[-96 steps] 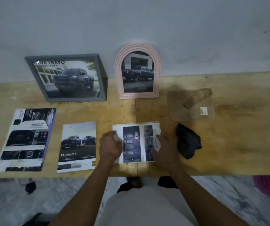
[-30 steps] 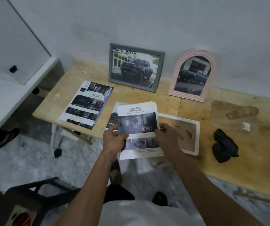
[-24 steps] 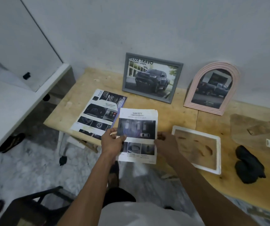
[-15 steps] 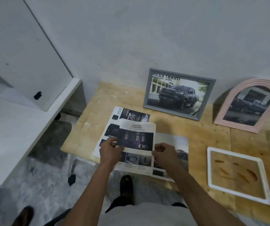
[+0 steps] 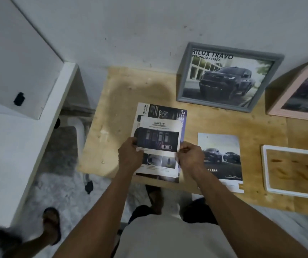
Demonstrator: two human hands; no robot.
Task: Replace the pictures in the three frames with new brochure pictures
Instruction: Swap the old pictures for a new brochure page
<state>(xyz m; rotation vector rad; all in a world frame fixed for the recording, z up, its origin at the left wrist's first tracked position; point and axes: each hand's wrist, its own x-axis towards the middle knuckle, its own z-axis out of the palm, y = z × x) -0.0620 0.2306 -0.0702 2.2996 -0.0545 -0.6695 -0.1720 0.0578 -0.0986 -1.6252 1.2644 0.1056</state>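
Left hand (image 5: 130, 155) and right hand (image 5: 191, 158) pinch the SAFETY sheet (image 5: 158, 138) over another brochure (image 5: 165, 113). At three o'clock the white frame (image 5: 265, 168) lies empty (bare wood inside); the grey frame (image 5: 183, 77) holds a truck picture.

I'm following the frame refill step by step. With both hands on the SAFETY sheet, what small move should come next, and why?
Probably let the SAFETY sheet down onto the brochure beneath it. The left hand and right hand pinch its side edges directly over that brochure, and the white frame lies open, without a picture.
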